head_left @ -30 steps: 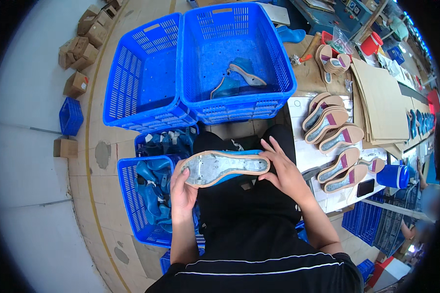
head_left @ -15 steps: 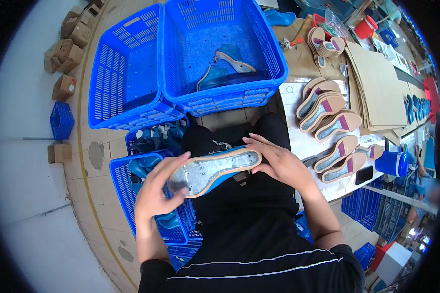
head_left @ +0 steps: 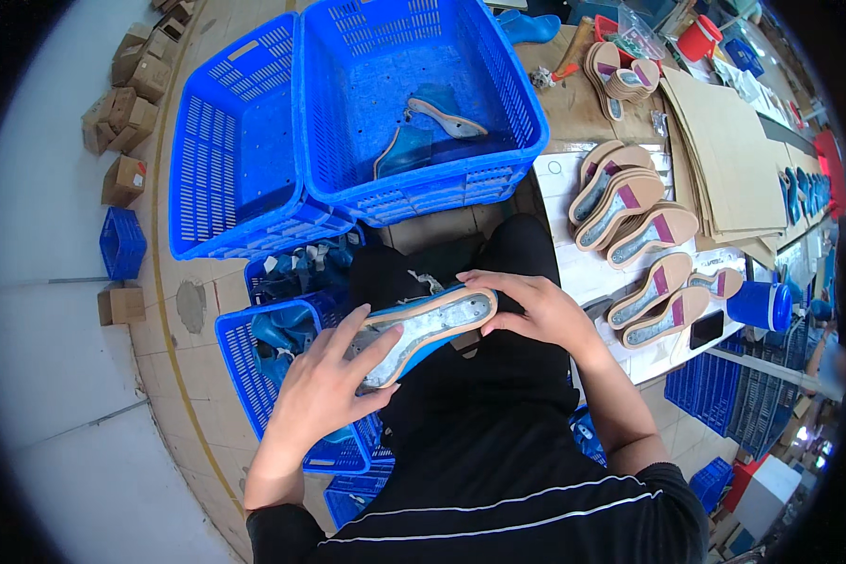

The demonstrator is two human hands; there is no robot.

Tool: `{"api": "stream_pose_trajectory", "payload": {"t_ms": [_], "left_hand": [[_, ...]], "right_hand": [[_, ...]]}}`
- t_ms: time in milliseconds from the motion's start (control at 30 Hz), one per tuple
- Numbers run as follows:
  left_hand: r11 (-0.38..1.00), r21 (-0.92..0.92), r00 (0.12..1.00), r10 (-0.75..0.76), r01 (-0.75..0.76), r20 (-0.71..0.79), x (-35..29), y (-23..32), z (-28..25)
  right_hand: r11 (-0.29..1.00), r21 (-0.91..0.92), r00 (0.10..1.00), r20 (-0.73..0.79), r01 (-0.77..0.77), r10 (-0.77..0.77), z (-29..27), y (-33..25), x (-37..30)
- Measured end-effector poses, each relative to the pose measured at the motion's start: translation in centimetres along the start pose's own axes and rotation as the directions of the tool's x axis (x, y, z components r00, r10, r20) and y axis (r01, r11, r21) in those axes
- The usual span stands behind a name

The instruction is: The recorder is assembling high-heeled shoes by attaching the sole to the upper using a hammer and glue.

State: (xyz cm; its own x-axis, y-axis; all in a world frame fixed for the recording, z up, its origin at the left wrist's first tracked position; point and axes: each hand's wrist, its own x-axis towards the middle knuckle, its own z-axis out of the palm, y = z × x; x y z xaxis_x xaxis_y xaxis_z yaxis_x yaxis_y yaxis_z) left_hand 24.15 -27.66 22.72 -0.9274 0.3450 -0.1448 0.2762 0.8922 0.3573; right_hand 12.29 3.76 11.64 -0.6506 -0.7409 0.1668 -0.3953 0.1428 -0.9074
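Observation:
Over my lap I hold a blue shoe last (head_left: 434, 320), its grey metal sole facing up with a tan insole rim around it. At the wider toe end, my left hand (head_left: 321, 393) is closed around the last. One of its fingers lies across the sole, and its thumb is at the near edge; this hand covers much of the toe. My right hand (head_left: 540, 312) pinches the narrower heel end between thumb and fingers. The last is tilted, with its heel toward the upper right.
Ahead stand a large blue crate (head_left: 423, 193) with two lasts inside and another blue crate (head_left: 240, 235). A lower crate (head_left: 240, 376) of blue lasts is at my left. On the right-hand table (head_left: 559, 254) lie stacked insoles (head_left: 620, 211), cardboard sheets (head_left: 724, 160), a phone (head_left: 707, 329) and a blue jug (head_left: 759, 305).
My left hand has shifted from the toe's outer edge to lie over the sole, fingers across it. The right hand keeps its hold on the heel, and the last is slightly more tilted.

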Motion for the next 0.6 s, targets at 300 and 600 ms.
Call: {"api": "stream_pose_trajectory", "payload": {"t_ms": [300,600], "left_hand": [[0.998,-0.039,0.996,0.044,-0.048,-0.082,0.05,-0.57,0.4],[0.999,-0.014,0.994,0.051,-0.052,-0.097,-0.44,-1.02,1.02]], "right_hand": [[0.996,0.089,0.999,-0.024,-0.027,0.03,0.23,0.67,-0.15],[0.989,0.137,0.998,-0.029,-0.058,0.063,0.47,0.98,-0.32]]}}
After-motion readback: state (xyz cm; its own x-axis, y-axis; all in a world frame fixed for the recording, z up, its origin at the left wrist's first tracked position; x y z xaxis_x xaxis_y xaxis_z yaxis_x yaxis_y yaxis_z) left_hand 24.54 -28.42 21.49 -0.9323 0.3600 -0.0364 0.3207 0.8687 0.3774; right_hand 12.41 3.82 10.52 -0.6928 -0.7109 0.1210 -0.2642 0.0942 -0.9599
